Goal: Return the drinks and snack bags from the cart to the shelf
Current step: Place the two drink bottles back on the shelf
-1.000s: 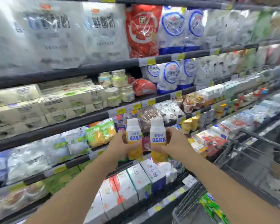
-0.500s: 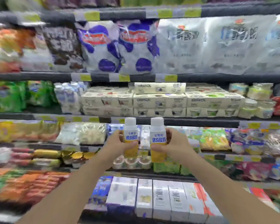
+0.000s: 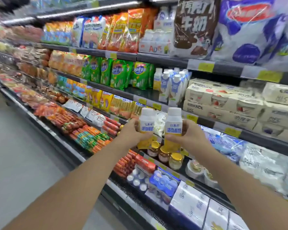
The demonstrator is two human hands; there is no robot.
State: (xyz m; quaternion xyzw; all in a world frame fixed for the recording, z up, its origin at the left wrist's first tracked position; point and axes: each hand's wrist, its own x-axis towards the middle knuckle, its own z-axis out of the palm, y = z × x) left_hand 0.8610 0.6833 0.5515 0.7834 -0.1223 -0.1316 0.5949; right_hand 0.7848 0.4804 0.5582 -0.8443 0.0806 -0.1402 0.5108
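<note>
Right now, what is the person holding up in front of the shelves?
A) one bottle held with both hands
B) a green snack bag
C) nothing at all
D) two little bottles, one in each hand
D: the left hand grips one white-capped bottle and the right hand grips a second matching bottle, both upright and side by side.
</note>
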